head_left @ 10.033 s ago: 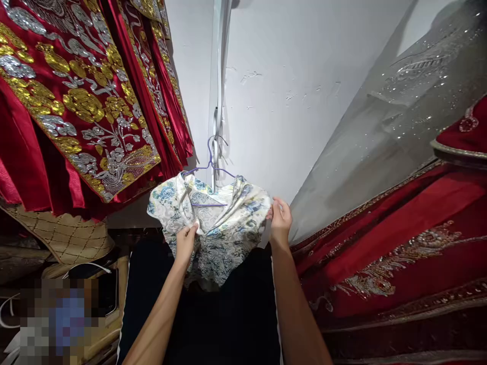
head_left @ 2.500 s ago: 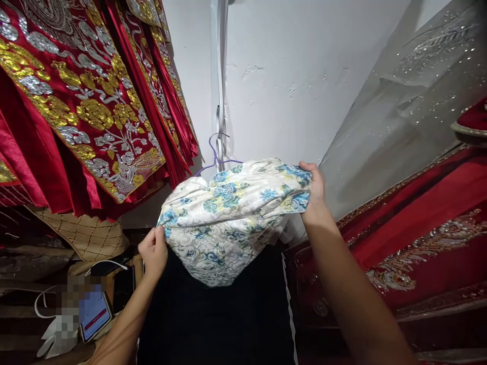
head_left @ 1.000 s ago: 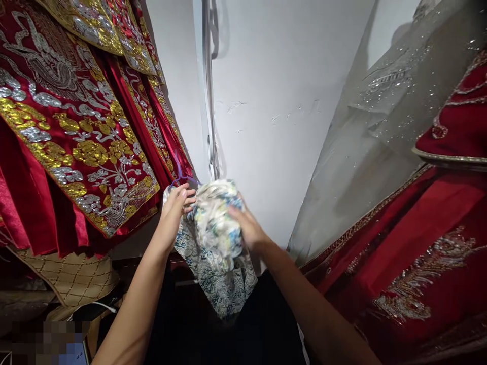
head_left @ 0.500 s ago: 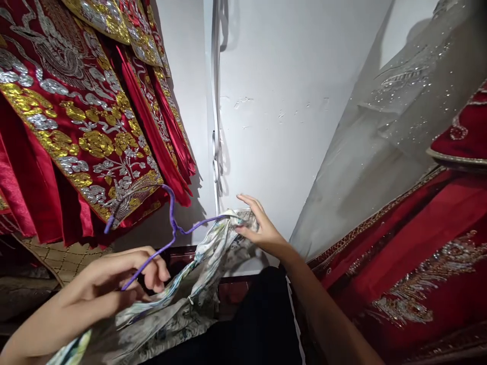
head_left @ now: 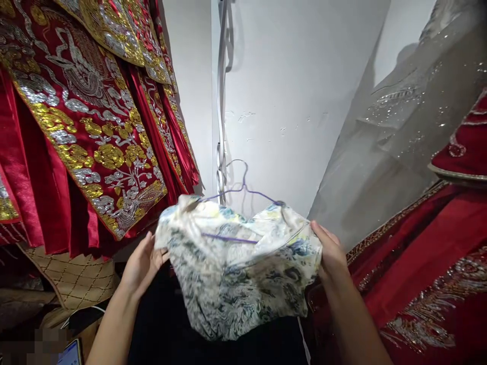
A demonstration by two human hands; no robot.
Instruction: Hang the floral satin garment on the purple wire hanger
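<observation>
A small white garment (head_left: 236,268) with a blue and yellow flower print hangs on a purple wire hanger (head_left: 243,190) in front of me. The hanger's hook points up by a white strip on the wall. My left hand (head_left: 142,263) grips the garment's left edge, fingers pressed on the cloth. My right hand (head_left: 331,253) holds its right edge, fingers curled behind the fabric. The garment is stretched out between both hands, its lower part sagging over something dark below.
Red robes (head_left: 83,126) with gold and silver embroidery hang at the left. A grey sequined gown (head_left: 399,132) and another red embroidered garment (head_left: 418,253) fill the right. A white wall (head_left: 289,91) is behind. A quilted beige item (head_left: 72,279) sits low left.
The hanger, held loose in my left hand half a second ago, now sits inside the garment. Both hands have moved to the garment's two edges and spread it wide.
</observation>
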